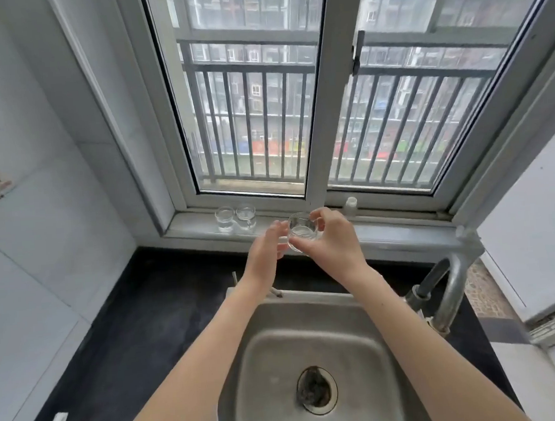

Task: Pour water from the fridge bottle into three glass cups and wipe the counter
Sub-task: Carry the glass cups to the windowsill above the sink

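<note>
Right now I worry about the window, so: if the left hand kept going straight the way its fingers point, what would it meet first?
The left hand already touches the held glass cup. Past it, probably the windowsill, then the window frame; depth is unclear.

soft grey daylight through the window (294, 94), faint shadows, wide-angle bending at the edges, everything slightly blurred

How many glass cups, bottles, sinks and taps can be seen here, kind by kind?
Glass cups: 3, two on the sill and one held by the left hand and right hand
Bottles: 1, a small white one on the sill
Sinks: 1
Taps: 1
Total: 6
</note>
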### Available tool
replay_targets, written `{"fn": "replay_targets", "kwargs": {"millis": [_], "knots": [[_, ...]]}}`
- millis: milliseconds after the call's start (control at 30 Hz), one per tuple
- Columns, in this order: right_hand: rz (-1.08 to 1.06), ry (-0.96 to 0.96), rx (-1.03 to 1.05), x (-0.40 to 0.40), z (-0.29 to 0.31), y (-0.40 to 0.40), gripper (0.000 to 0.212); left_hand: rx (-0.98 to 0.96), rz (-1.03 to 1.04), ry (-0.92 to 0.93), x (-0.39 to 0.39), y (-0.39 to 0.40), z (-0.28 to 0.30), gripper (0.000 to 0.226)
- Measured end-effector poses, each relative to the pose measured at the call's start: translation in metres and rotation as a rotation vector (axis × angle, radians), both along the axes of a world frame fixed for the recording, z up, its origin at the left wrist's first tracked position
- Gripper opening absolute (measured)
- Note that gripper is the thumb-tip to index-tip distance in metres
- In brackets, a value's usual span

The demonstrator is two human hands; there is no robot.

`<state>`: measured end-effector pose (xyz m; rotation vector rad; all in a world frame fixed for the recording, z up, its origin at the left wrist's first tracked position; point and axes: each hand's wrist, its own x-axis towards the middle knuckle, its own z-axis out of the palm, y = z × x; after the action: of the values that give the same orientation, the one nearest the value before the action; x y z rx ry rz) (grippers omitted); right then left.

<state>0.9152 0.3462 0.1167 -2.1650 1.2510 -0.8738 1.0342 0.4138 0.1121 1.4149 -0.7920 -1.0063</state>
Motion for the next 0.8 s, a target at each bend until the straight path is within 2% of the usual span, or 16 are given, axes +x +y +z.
{"fn": "replay_targets", "kwargs": {"millis": [133, 400, 800], "knots": [[0.001, -0.017, 0.045, 0.019, -0.012, -0.043, 0.053, 0.045, 0.020, 0.014, 0.016, -0.044, -0.010, 0.030], [0.004, -0.033, 0.109, 0.065, -0.054, -0.114, 0.050, 0.145, 0.048, 0.023, 0.056, -0.114, -0.045, 0.040], [0.063, 0.022, 0.181, 0.112, -0.112, -0.171, 0.050, 0.243, 0.123, 0.050, 0.094, -0.161, -0.106, 0.030]]}}
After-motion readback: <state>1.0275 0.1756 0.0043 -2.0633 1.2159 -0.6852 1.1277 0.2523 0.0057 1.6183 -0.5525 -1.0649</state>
